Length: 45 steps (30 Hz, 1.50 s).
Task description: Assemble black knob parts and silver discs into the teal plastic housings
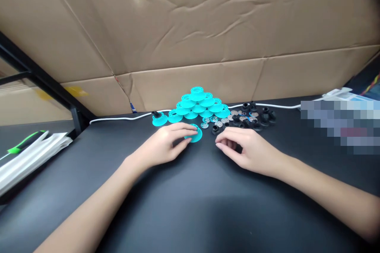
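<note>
- Person's L hand (166, 142) lightly grips single teal cone (195, 136) by its L side, thumb & fingertips at edge, prob. to steady it; cone sits on dark table (178, 205), in front of teal stack (197, 94).
- R hand (247, 148) half-curled nr black parts (265, 115); can't tell if it holds anything.
- Upper cones straddle those below, prob. for support.
- Silver discs (234, 115) lie among black parts, prob. w/in easy reach.
</note>
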Tool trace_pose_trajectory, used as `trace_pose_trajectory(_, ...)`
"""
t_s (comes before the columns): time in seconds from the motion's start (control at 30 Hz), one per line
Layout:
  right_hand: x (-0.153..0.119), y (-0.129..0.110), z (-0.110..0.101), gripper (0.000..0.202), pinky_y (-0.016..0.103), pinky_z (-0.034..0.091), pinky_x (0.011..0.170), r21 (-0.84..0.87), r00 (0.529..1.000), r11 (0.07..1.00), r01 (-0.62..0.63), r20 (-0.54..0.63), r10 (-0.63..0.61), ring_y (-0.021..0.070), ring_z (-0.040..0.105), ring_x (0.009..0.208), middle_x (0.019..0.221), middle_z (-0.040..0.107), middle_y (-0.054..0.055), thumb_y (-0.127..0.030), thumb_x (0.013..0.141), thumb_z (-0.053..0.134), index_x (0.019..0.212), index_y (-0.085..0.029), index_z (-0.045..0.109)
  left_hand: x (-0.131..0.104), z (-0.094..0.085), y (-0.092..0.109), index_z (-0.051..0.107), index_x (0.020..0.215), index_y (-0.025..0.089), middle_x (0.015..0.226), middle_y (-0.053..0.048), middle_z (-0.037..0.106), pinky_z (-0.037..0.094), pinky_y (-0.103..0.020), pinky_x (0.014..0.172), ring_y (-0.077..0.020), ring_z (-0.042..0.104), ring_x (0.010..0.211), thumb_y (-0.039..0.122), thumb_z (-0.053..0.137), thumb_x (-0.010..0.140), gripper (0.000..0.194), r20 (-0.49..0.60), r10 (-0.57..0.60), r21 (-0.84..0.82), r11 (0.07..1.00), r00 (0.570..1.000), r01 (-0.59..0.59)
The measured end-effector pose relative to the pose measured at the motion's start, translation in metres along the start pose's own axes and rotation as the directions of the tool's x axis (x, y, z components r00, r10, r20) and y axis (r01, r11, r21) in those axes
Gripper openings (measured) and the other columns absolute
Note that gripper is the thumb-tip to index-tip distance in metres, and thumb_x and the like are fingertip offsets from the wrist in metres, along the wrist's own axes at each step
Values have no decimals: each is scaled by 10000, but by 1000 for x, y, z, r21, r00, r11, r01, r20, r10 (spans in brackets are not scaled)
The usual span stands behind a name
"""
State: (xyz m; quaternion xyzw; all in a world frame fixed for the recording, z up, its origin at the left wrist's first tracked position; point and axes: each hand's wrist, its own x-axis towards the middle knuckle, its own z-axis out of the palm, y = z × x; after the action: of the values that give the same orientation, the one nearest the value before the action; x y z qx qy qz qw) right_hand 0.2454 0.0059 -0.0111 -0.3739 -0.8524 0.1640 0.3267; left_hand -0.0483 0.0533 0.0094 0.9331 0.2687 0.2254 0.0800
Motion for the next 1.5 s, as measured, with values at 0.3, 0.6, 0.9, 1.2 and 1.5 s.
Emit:
trace_pose_trajectory(0.3, 0, 16, 2, 402, 673, 441, 1168, -342, 991, 934, 101, -51, -126, 407, 503, 1432, 1517, 604, 172, -204, 1010, 616, 1411, -218, 642, 5, 3, 10, 775, 1248, 224, 1340, -126, 742, 618, -418, 1061, -265, 729, 1215, 266, 726, 992, 264, 62, 19, -322, 947, 998, 2)
trace_pose_trajectory(0.6, 3, 11, 2, 305, 594, 472, 1162, -217, 972, 956, 195, -84, -217, 329, 576, 1359, 1406, 687, 142, -139, 1044, 562, 1312, -217, 685, 5, 17, 9, 607, 1499, 212, 1605, -124, 566, 438, -512, 1283, -287, 511, 1525, 223, 511, 1091, 419, 25, -46, -83, 995, 999, 48)
trace_pose_trajectory(0.9, 2, -10, 2, 125, 361, 604, 935, 177, 967, 962, 209, 108, -230, 208, 703, 1029, 1139, 717, 101, -223, 1047, 630, 1112, -216, 737, 9, 27, 5, 550, 1533, 168, 1602, -156, 563, 461, -514, 1267, -297, 526, 1512, 270, 493, 1108, 440, 138, 8, 104, 994, 990, -23)
trace_pose_trajectory(1.2, 1, -10, -1, 80, 327, 589, 842, 219, 966, 958, 187, 138, -220, 184, 689, 930, 1064, 701, 78, -241, 1034, 660, 967, -209, 690, 6, 28, 7, 601, 1512, 219, 1635, -124, 530, 468, -475, 1268, -277, 509, 1527, 197, 471, 1105, 427, 137, 36, 57, 997, 990, -44)
trace_pose_trajectory(1.5, 3, -5, -1, 96, 355, 587, 768, 103, 999, 994, 33, -13, -32, 196, 678, 822, 951, 713, 62, -224, 1034, 617, 948, -217, 661, 9, 28, 5, 724, 1277, 184, 1231, -117, 779, 640, -400, 1017, -233, 745, 1138, 195, 582, 1063, 258, -50, 17, -105, 994, 999, -22)
